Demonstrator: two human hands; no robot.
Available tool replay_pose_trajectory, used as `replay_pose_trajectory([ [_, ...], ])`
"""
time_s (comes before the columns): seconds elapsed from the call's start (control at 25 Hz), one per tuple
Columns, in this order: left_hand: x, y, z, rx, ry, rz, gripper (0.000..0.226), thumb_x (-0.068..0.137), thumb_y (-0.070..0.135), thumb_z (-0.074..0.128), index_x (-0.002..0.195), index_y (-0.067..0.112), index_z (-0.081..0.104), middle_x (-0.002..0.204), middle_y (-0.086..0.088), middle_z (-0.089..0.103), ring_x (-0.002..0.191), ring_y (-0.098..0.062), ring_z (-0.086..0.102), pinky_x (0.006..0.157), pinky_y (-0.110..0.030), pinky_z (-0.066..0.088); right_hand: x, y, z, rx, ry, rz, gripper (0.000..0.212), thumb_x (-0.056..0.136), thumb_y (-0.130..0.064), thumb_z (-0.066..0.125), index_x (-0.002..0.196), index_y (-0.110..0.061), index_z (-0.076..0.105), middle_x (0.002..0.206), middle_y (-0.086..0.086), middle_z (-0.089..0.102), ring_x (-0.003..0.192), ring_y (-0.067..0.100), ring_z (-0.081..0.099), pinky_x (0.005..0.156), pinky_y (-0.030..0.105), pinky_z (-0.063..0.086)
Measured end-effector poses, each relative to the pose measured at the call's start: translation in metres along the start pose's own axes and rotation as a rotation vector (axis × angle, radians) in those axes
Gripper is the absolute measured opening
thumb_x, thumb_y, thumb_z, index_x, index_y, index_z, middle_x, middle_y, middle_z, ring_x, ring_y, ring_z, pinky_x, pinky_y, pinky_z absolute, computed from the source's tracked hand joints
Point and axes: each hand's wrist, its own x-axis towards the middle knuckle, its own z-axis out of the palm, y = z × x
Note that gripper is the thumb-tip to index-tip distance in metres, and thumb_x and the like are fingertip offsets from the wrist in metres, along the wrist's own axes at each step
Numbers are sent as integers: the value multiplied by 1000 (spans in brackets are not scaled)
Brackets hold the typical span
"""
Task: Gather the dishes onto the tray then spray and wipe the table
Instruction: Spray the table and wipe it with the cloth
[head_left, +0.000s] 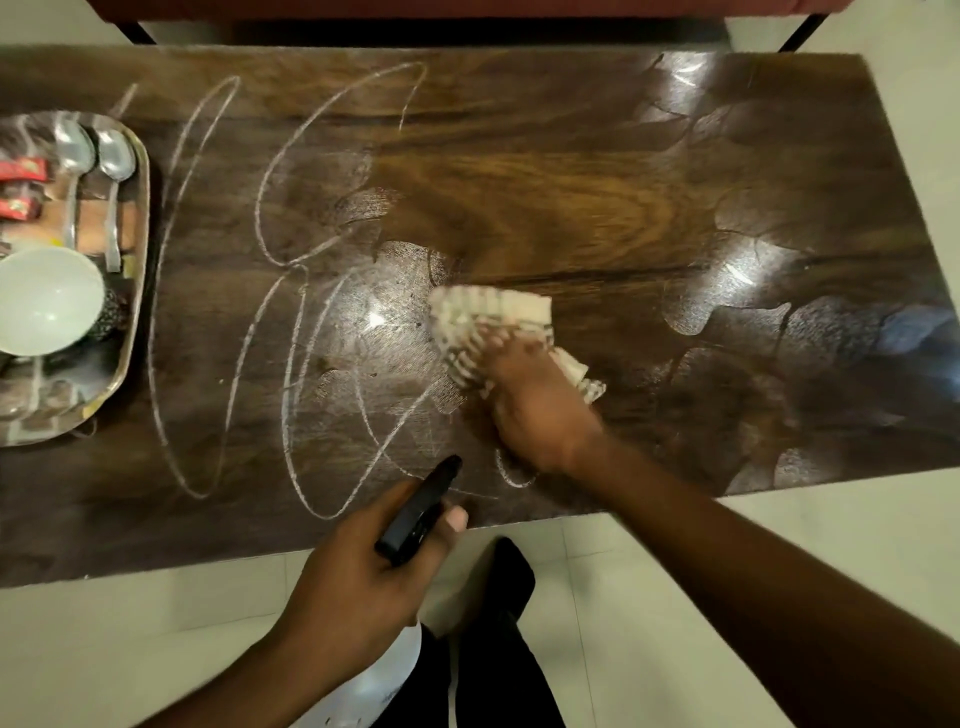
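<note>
Tray (147, 218) of shiny metal sits at the left end of the dark wooden table (571, 171), partly cut off by the frame edge. It holds two spoons (78, 150) lying side by side at its far end, red packets (23, 169) to their left, and a white bowl (47, 299) nearer the person. Just right of the tray, thin pale looping streaks (208, 260) run across the tabletop from its far side to its near side. At the near edge of the table, the left hand (358, 577) grips the black head of a spray bottle (421, 512), fingers wrapped round it, forefinger by the trigger and nozzle aimed at the table; the bottle's white body hangs below the hand, over a dark trouser leg (498, 623) and the pale tiled floor (779, 519). Farther right, near the middle of the table, the right hand (540, 410) presses a bunched, striped cream cloth (488, 312) against the wood, fingers curled over it, with folds sticking out ahead of the fingertips and beside the hand; both are blurred. The right end of the table carries wet, glossy patches (737, 280) that reflect light.
</note>
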Motion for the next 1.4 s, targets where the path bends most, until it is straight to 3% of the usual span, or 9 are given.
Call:
replay_pose_trajectory([
  [0.16, 3, 8, 7, 66, -27, 82, 27, 89, 57, 62, 113, 47, 70, 67, 16, 72, 50, 0, 61, 65, -38, 54, -86, -9, 21, -101, -214, -463, 47, 98, -13, 63, 145, -14, 62, 157, 8, 56, 153, 31, 41, 131, 47, 23],
  [0.28, 6, 7, 12, 102, -44, 83, 35, 91, 62, 62, 107, 33, 73, 49, 4, 58, 47, -8, 57, 64, -48, 55, -130, 52, 3, -87, -7, -62, 60, 103, -13, 59, 160, -25, 46, 169, 1, 42, 160, 22, 32, 128, 53, 29],
  [0.48, 13, -6, 19, 236, -176, 104, 29, 93, 64, 63, 106, 39, 66, 70, -1, 65, 56, -17, 65, 70, -54, 61, -168, 96, -14, 44, 530, 759, 55, 105, -26, 42, 159, -15, 48, 168, 11, 42, 156, 35, 35, 125, 60, 29],
  [0.56, 11, -11, 21, 267, -212, 106, 28, 93, 65, 61, 106, 40, 66, 69, 5, 65, 57, -14, 66, 71, -54, 61, -150, 72, -1, 98, 631, 892, 59, 102, -25, 41, 159, -12, 48, 167, 15, 41, 156, 40, 34, 128, 56, 24],
  [0.92, 11, -14, -5, 34, -12, 80, 15, 90, 60, 65, 105, 59, 68, 73, 14, 74, 51, -1, 62, 65, -43, 56, -100, -32, 50, -134, -92, -319, 55, 103, -25, 52, 158, -24, 46, 167, -1, 44, 161, 22, 28, 131, 41, 24],
  [1.0, 15, -17, -23, -59, 46, 39, 18, 82, 64, 65, 99, 60, 69, 87, -2, 78, 50, -6, 60, 71, -54, 57, -67, -3, 26, -235, -88, -281, 59, 104, -27, 51, 163, -27, 41, 171, -1, 38, 162, 21, 27, 131, 40, 25],
  [1.2, 20, -27, -72, -175, 215, 27, 26, 75, 66, 67, 100, 59, 71, 85, 11, 78, 60, -10, 67, 80, -52, 63, 27, 36, -15, 2, 332, 538, 65, 99, -27, 38, 163, -17, 41, 171, 12, 36, 161, 31, 28, 131, 49, 24],
  [1.28, 20, -29, -91, -221, 294, 26, 26, 74, 67, 68, 100, 64, 70, 91, 13, 79, 62, -10, 69, 79, -50, 64, 46, 4, -4, 43, 328, 534, 64, 99, -23, 40, 163, -13, 41, 170, 16, 36, 159, 36, 30, 131, 51, 23],
  [1.4, 25, -21, -109, -228, 372, 11, 14, 79, 61, 71, 92, 56, 71, 84, 10, 78, 62, -8, 70, 78, -49, 63, 18, -71, 45, -39, 98, 98, 66, 99, -19, 48, 164, -21, 39, 171, 6, 37, 159, 31, 30, 130, 46, 24],
])
